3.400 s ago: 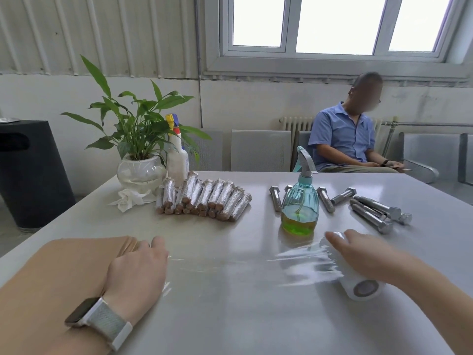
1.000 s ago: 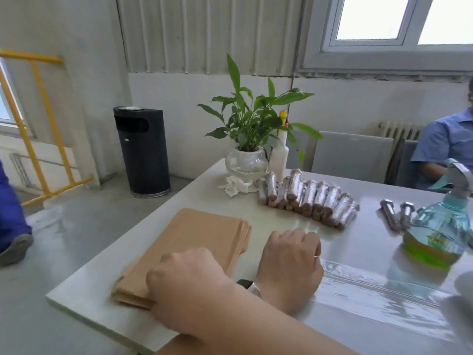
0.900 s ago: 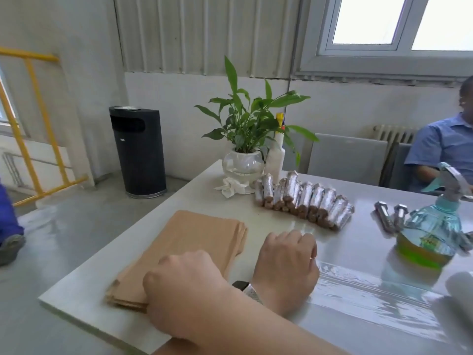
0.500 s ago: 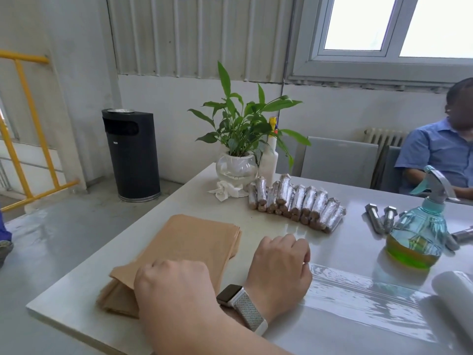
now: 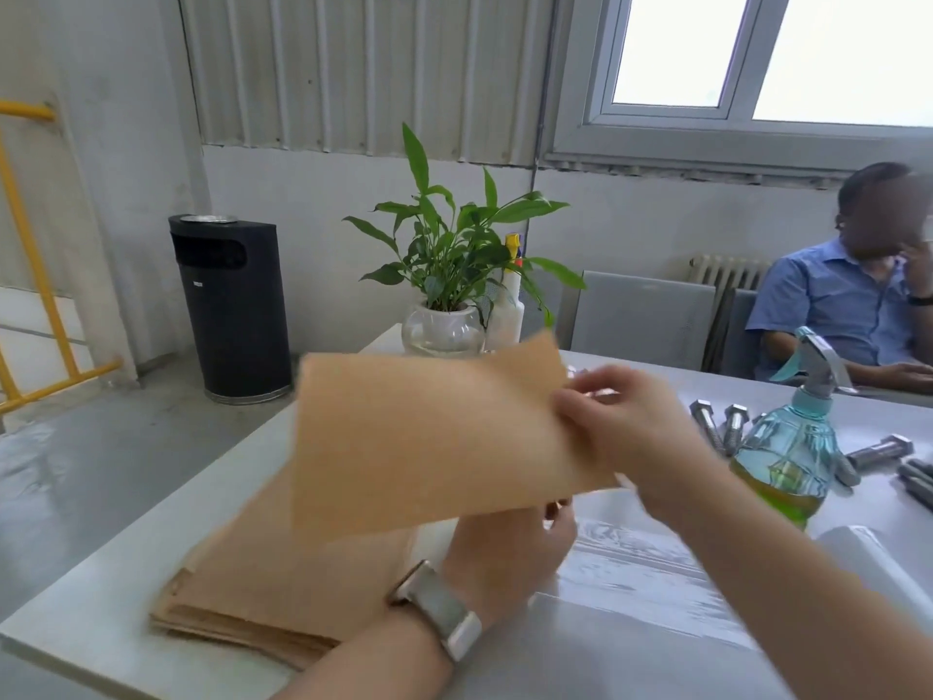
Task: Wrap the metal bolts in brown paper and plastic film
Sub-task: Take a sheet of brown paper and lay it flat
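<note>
Step in hand: a single brown paper sheet [image 5: 429,437] is held up off the paper stack [image 5: 282,583], probably on its way to the stretched plastic film [image 5: 651,573].

Right hand [image 5: 626,431]: fingers pinch the sheet's right edge and carry it in the air, above the near tabletop [image 5: 91,629].

Left hand [image 5: 505,543]: below the sheet's lower edge, resting at the film's left end beside the stack. Its fingers are hidden behind the paper, so I cannot tell whether they are curled or flat, or whether they touch the sheet.

Paper relative to hands: the sheet hangs leftward from the right hand's pinch, tilted, its free end over the stack; the left hand lies just under it.

Film: spread flat on the tabletop to the right of the left hand, running to the film roll [image 5: 878,563] at the right edge.

Bare bolts [image 5: 717,426]: lying on the far right of the tabletop, behind and beside the green spray bottle [image 5: 787,447], well apart from both hands.

Risk, film: if the left hand lifts away, the loose film end may spring back or crease and stick to itself.

Risk, paper: held by one edge only, the sheet may flop or land crooked on the film.

Risk, bottle: a reach for the bolts passes close by the spray bottle, which a forearm could knock over.

Risk, second sheet: motion blur hides whether one sheet or two came up.
</note>
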`<state>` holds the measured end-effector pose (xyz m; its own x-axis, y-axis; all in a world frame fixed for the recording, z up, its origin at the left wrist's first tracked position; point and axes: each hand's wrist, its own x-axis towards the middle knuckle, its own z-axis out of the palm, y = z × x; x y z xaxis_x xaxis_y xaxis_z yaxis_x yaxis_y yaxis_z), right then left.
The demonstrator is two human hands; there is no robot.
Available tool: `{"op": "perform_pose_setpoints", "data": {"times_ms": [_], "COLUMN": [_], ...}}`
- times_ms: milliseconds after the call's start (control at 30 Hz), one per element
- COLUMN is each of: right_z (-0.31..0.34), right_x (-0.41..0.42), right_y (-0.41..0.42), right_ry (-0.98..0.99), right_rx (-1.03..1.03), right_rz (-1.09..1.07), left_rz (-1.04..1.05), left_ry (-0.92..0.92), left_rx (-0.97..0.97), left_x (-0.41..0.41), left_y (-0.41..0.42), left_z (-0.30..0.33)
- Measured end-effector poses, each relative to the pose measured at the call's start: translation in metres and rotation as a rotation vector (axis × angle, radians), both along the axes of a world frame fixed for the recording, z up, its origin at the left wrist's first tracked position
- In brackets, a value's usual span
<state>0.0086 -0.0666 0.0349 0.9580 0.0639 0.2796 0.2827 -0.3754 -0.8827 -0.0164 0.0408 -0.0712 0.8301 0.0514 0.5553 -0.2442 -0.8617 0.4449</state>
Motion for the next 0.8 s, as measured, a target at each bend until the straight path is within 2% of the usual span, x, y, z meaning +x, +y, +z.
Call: {"op": "perform_pose_setpoints", "data": {"times_ms": [133, 267, 333, 400, 533, 633, 800], "right_z": [-0.021, -0.042, -0.050, -0.055, -0.063, -0.064, -0.055], "right_x": [0.001, -0.016, -0.023, -0.025, -0.021, -0.018, -0.022], "right_y": [-0.094, -0.152, -0.163, -0.166, -0.162, -0.157, -0.150], "right_ry": [0.143, 0.079, 0.078, 0.089, 0.060, 0.010, -0.040], "right_rx": [-0.048, -0.234, -0.322, -0.379, -0.578, -0.833, -1.216], "right_rz": [-0.109, -0.270, -0.304, -0.306, -0.270, -0.244, -0.249], "left_rz": [-0.138, -0.248, -0.263, -0.242, -0.164, -0.143, -0.065], "left_ry": [0.248, 0.365, 0.495, 0.554, 0.471, 0.404, 0.323], "left_rx": [-0.430, -0.975, -1.111, -1.036, -0.534, -0.290, -0.126], "left_x": [0.008, 0.009, 0.008, 0.006, 0.001, 0.000, 0.003], "left_y": [0.014, 0.026, 0.026, 0.022, 0.019, 0.023, 0.024], "left_z": [0.010, 0.020, 0.025, 0.025, 0.021, 0.017, 0.012]}}
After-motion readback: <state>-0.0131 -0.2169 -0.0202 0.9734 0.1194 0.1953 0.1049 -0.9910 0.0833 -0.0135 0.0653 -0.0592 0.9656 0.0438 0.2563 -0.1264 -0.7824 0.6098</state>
